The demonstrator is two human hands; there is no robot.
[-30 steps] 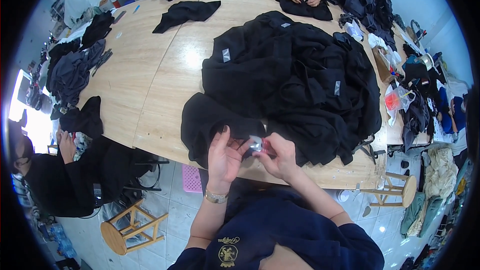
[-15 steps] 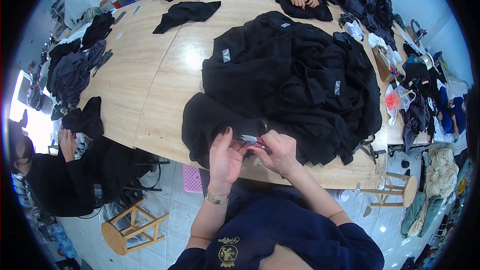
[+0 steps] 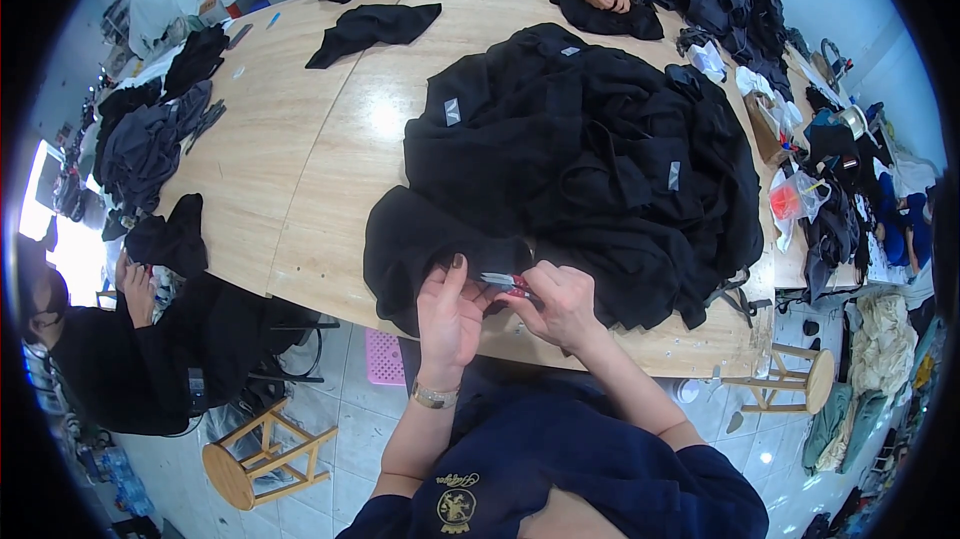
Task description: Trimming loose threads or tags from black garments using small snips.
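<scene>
At the table's near edge, my right hand [image 3: 558, 307] is closed around small thread snips [image 3: 510, 284] with red handles, their silver blades pointing left. My left hand [image 3: 448, 319] has its palm turned up and its fingers curled at the edge of a black garment [image 3: 402, 237], gripping the cloth. The blade tips lie close to the left fingertips, over the dark fabric. What exactly the tips touch is too dark to make out. Just beyond and to the right spreads a large heap of black garments [image 3: 590, 139] with small pale labels.
Across the wooden table [image 3: 270, 139], two people handle black pieces, and a loose black piece [image 3: 375, 31] lies between them. Another person [image 3: 140, 339] sits at the left. Dark cloth piles [image 3: 150, 149] lie on the left side. Wooden stools [image 3: 265, 454] stand on the floor.
My hands and the snips have barely moved. The far right person's hands have shifted slightly over their black piece, and the left person's hand has changed position a little.
</scene>
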